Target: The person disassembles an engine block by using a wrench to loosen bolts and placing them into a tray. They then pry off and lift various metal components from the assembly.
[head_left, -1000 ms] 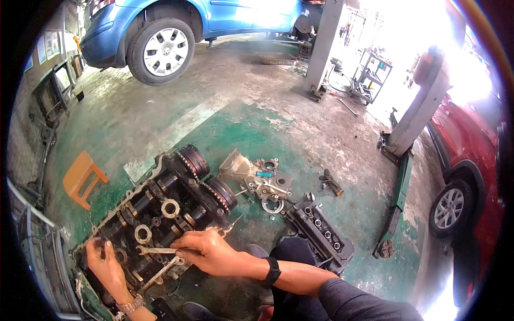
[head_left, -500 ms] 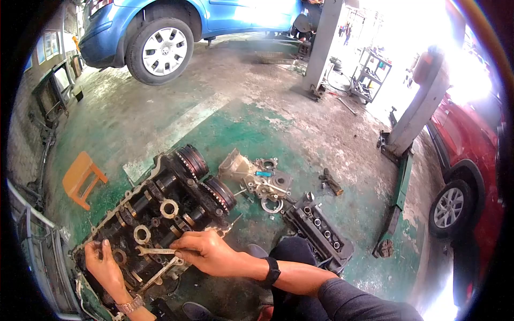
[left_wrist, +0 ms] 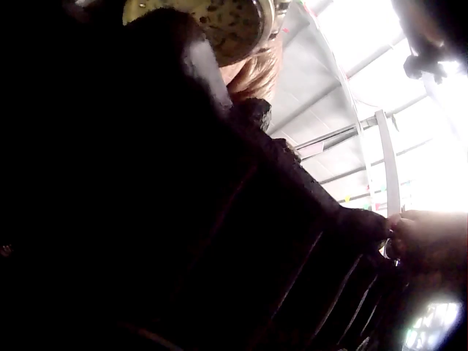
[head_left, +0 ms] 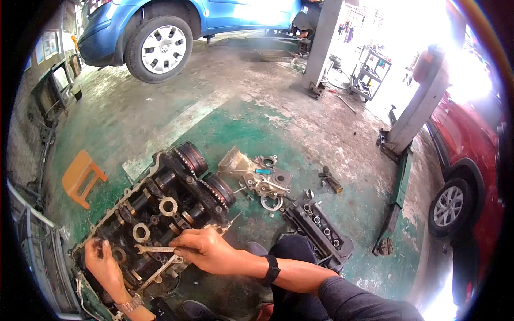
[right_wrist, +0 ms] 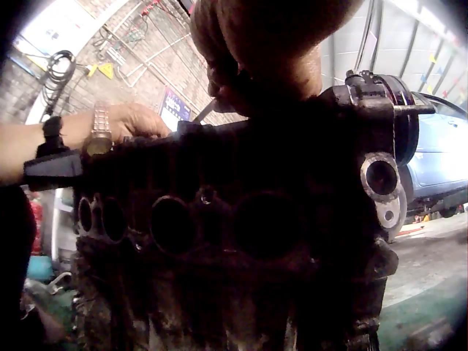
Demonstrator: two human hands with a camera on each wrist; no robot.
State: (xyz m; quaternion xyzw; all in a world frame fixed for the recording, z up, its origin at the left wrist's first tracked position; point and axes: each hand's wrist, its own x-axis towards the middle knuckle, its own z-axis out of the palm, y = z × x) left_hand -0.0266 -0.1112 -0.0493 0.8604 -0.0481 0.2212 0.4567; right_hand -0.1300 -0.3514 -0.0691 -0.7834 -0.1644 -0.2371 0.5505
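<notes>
Silver open-ended metal wrench (head_left: 155,249), clamped by the fingers of my right hand (head_left: 206,251), lies over the blackened metal engine (head_left: 155,220), where I'd best seat it squarely before pulling, though I cannot tell whether my left hand (head_left: 104,266) grips anything.

Wrench (head_left: 155,249) over the engine (head_left: 153,219); on the floor (head_left: 134,109), stool (head_left: 78,170) to its left, casting (head_left: 276,183) and valve cover (head_left: 309,220) to its right; car (head_left: 235,15) farther behind.

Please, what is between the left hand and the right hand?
In the head view, a wrench, held by the right hand, above the engine; its open end faces the left hand.
</notes>
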